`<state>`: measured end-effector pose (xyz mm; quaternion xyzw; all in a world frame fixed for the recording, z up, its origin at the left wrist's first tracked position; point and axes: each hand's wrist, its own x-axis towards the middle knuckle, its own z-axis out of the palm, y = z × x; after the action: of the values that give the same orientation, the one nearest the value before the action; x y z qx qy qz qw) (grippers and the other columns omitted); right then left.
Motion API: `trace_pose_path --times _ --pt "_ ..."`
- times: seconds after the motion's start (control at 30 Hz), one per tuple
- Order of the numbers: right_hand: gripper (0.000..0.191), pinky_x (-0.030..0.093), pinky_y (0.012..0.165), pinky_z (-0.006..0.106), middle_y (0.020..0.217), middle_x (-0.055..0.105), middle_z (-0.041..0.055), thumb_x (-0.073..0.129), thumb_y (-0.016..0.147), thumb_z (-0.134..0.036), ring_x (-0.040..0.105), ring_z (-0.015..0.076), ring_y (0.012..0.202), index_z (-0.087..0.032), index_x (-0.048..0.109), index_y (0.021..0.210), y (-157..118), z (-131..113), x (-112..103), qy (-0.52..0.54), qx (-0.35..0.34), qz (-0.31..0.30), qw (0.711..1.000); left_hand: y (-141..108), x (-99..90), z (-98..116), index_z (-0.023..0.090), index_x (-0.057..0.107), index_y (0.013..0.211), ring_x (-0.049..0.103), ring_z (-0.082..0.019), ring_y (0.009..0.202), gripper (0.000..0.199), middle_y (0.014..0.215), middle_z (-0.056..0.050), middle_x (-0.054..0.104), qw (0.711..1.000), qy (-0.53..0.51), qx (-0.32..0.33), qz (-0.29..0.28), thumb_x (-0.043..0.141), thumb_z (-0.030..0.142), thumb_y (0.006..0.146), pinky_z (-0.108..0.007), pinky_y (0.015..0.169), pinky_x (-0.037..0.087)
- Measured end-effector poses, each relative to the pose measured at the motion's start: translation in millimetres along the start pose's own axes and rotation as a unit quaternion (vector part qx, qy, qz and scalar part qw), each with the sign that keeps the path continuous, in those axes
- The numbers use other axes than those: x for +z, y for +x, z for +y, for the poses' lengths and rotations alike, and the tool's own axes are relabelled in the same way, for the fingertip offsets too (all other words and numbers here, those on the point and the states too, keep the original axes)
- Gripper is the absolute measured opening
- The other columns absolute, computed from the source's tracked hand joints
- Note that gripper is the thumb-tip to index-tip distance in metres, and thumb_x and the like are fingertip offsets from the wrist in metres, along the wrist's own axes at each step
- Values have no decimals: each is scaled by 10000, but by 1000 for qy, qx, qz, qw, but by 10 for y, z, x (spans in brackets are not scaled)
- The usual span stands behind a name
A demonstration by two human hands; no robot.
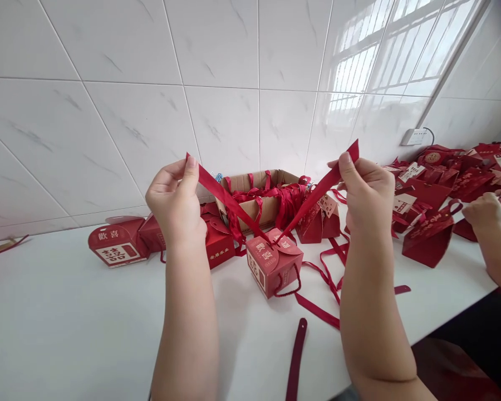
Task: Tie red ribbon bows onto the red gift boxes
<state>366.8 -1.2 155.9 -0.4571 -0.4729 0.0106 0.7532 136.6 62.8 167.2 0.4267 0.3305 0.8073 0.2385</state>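
Note:
Raised on the left, my left hand (176, 197) pinches one end of a red ribbon (229, 201) between thumb and fingers. The other end is pinched in my right hand (365, 192), at about the same height. Both lengths run down in a V to the top of a small red gift box (274, 262), where they meet. That box stands on the white table (108, 323), has Chinese characters on it and a cord handle on its side. Neither hand touches the box.
Behind stands a cardboard carton (242, 181) full of red ribbons. More red boxes (119, 245) sit to the left; many (430, 195) pile up at right. Loose ribbon (317, 312) and a dark red strap (296, 356) lie in front. Another person's hand (486, 214) works at far right.

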Motion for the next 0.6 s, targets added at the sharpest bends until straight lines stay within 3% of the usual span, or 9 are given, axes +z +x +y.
trace_pose_path --times 0.13,0.37,0.5,0.6 --pt "265 389 484 247 566 527 -18 654 827 -434 481 97 541 -202 712 715 28 37 -25 -10 16 3 1000 16 -8 -11 191 701 793 581 -120 732 197 839 -18 662 999 9 -30 7 762 347 690 -228 578 434" --pt "198 409 518 254 622 582 -6 674 814 -371 541 113 604 -197 709 728 27 55 -27 -28 31 11 999 -21 22 42 204 626 777 588 -139 852 116 854 -12 615 999 22 -25 8 705 236 698 -241 678 470" --pt "171 429 573 264 700 634 15 681 801 -345 562 111 630 -183 719 766 21 -47 -104 5 19 57 998 -51 -32 179 230 598 750 573 -141 847 84 833 -5 585 1000 6 -20 9 655 183 709 -247 645 449" --pt "137 410 589 279 698 615 16 703 762 -300 553 111 620 -164 702 782 -6 -210 -264 60 -13 130 990 -88 -92 314 243 606 730 555 -141 824 88 826 -7 563 999 -31 -9 1 647 167 717 -265 646 434"
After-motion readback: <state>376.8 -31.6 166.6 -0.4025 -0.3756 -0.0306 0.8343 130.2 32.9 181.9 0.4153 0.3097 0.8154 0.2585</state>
